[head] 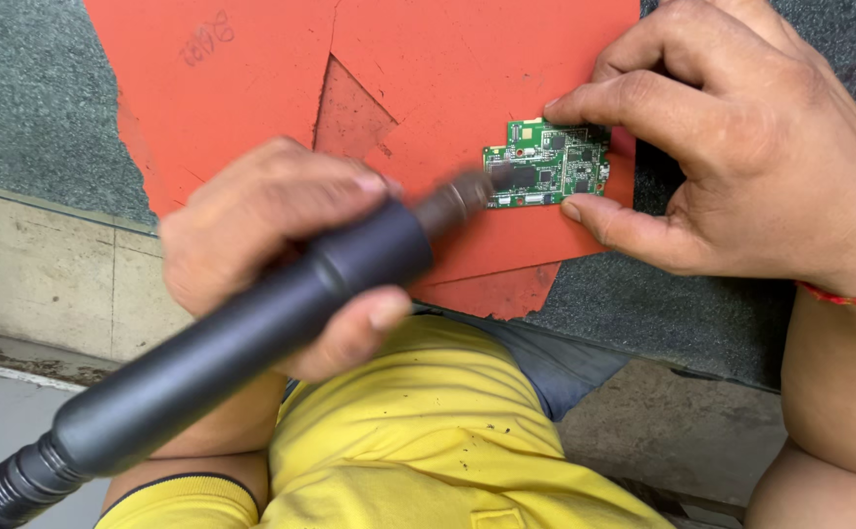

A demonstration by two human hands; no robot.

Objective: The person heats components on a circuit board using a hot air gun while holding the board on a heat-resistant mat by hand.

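Green circuit board (546,163) lying on a torn orange mat (428,69) on the grey worktop (26,98). Pinched at its right edge by the right hand (741,157), finger above, thumb below. Left hand (281,245) wrapped tight around a black hot-air tool (242,338), metal tip just beside the board's left edge.

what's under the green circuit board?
The green circuit board lies on an orange mat, torn in places, over a dark grey surface. The right hand pinches its edge. Anything directly beneath the board is hidden.
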